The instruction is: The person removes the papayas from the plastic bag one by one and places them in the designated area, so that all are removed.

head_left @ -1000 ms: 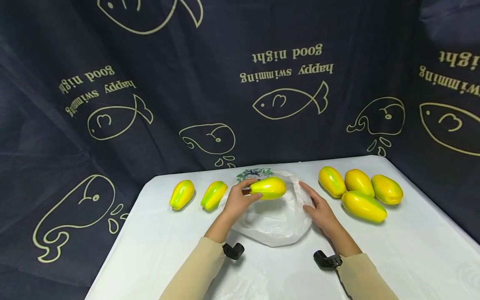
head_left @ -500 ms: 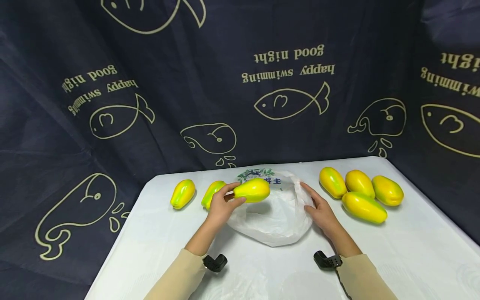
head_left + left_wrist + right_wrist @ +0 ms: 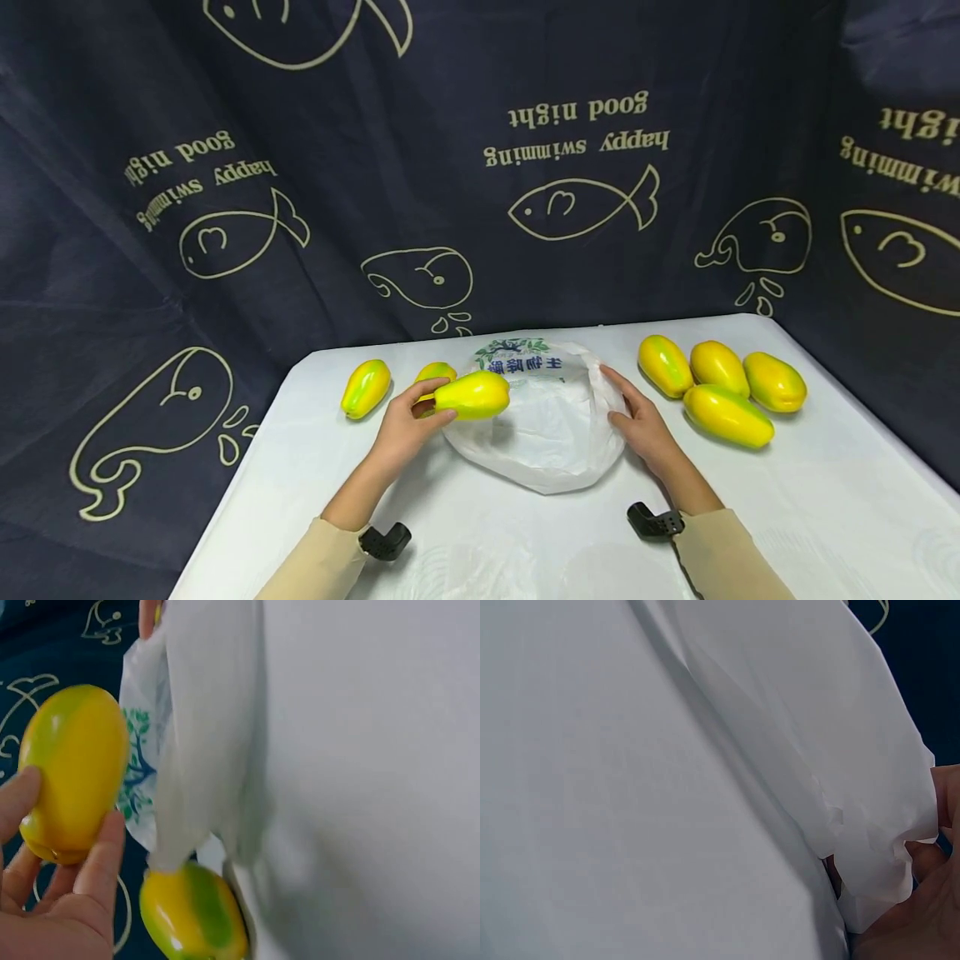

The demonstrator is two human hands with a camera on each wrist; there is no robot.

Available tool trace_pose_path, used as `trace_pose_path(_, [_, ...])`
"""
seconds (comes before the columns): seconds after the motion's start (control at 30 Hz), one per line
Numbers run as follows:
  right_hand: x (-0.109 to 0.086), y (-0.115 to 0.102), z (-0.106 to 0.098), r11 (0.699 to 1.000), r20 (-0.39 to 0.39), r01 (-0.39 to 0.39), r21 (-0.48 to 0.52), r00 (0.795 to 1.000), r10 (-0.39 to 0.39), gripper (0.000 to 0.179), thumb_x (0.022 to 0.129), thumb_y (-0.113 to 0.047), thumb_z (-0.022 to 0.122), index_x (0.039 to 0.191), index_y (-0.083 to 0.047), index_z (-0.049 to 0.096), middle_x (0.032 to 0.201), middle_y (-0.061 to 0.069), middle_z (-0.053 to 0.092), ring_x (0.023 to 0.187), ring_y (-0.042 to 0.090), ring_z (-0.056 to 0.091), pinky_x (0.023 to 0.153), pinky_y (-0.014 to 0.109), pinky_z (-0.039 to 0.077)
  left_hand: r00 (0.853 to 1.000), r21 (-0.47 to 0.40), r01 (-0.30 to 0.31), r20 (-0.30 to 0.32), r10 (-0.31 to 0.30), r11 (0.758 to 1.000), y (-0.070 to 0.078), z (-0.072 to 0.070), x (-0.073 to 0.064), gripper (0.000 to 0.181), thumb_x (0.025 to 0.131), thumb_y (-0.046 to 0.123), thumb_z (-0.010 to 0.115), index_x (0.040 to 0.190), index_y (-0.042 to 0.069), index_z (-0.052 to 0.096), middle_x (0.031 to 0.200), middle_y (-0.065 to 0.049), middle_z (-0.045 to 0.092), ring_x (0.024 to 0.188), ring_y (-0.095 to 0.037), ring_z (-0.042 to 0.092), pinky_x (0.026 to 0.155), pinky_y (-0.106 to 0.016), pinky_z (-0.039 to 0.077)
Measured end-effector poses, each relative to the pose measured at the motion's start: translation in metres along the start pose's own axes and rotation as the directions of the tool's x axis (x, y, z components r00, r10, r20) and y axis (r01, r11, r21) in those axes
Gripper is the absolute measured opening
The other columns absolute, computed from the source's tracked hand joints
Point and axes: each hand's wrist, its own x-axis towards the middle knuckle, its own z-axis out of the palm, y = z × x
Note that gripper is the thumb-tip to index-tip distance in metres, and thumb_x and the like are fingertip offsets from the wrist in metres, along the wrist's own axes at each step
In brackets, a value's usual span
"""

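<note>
My left hand [image 3: 401, 435] grips a yellow-green papaya [image 3: 474, 395] by its narrow end, above the left side of a white plastic bag [image 3: 536, 471]. In the left wrist view the thumb and fingers spread round the lower end of that papaya [image 3: 75, 769]. The bag stands with its mouth open and green and blue print on its far inner side. At its right rim, my right hand [image 3: 643, 423] holds the plastic between thumb and fingers. Close up in the right wrist view, crumpled bag film [image 3: 870, 847] lies in the right hand [image 3: 915, 919].
Behind the left hand a second papaya [image 3: 437, 372] is partly hidden, and another papaya [image 3: 366, 388] lies farther left. Several more papayas [image 3: 727, 414] sit grouped at the right on the white tabletop [image 3: 810, 500]. A dark printed curtain [image 3: 420, 175] hangs behind the table.
My left hand has moved left with the papaya, from over the bag's mouth to its left rim, now covering part of the papaya behind. The right hand has stayed at the bag's rim.
</note>
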Motion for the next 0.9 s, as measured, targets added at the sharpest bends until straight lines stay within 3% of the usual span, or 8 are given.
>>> trace_pose_path(0.33, [0.001, 0.001, 0.0, 1.0, -0.001, -0.023, -0.021, 1.0, 0.023, 0.077, 0.091, 0.008, 0.048, 0.158, -0.026, 0.032, 0.168, 0.005, 0.019, 0.157, 0.03, 0.006, 0.127, 0.053, 0.007, 1.0, -0.013, -0.008, 0.03, 0.008, 1.0, -0.01, -0.038, -0.018, 0.055, 0.089, 0.007, 0.074, 0.14, 0.01, 0.055, 0.149, -0.008, 0.047, 0.123, -0.019, 0.056, 0.088, -0.017, 0.055])
trace_pose_path(0.47, [0.001, 0.001, 0.001, 0.999, -0.007, -0.026, -0.022, 1.0, 0.026, 0.075, 0.091, 0.007, 0.047, 0.157, -0.025, 0.033, 0.168, 0.004, 0.02, 0.157, 0.029, 0.007, 0.127, 0.052, 0.007, 0.999, 0.0, 0.002, 0.053, -0.002, 1.0, -0.016, -0.054, -0.024, 0.056, 0.09, 0.011, 0.074, 0.142, 0.011, 0.054, 0.151, -0.009, 0.045, 0.124, -0.022, 0.055, 0.089, -0.018, 0.055])
trace_pose_path(0.6, [0.0, 0.0, 0.002, 1.0, -0.004, -0.027, -0.008, 1.0, 0.027, 0.075, 0.091, 0.008, 0.047, 0.157, -0.024, 0.033, 0.168, 0.004, 0.02, 0.157, 0.029, 0.007, 0.127, 0.052, 0.007, 0.998, 0.052, 0.031, 0.05, -0.034, 0.998, -0.024, -0.067, -0.031, 0.059, 0.09, 0.015, 0.075, 0.144, 0.01, 0.052, 0.152, -0.011, 0.044, 0.125, -0.024, 0.056, 0.09, -0.019, 0.055])
trace_pose_path(0.73, [0.0, 0.0, 0.002, 1.0, 0.002, -0.023, -0.005, 1.0, 0.023, 0.076, 0.09, 0.008, 0.048, 0.157, -0.025, 0.034, 0.168, 0.005, 0.02, 0.157, 0.03, 0.007, 0.126, 0.053, 0.008, 0.996, 0.097, 0.082, 0.036, -0.085, 0.992, -0.031, -0.079, -0.038, 0.06, 0.09, 0.016, 0.075, 0.144, 0.011, 0.051, 0.15, -0.011, 0.045, 0.121, -0.018, 0.06, 0.089, -0.019, 0.054])
trace_pose_path(0.9, [0.001, 0.001, 0.003, 0.999, -0.009, -0.027, -0.016, 1.0, 0.027, 0.076, 0.09, 0.008, 0.048, 0.157, -0.025, 0.034, 0.168, 0.004, 0.02, 0.157, 0.028, 0.007, 0.127, 0.052, 0.008, 0.994, 0.118, 0.1, 0.034, -0.105, 0.988, -0.035, -0.087, -0.041, 0.059, 0.09, 0.015, 0.074, 0.144, 0.011, 0.051, 0.152, -0.013, 0.044, 0.122, -0.02, 0.06, 0.089, -0.021, 0.054])
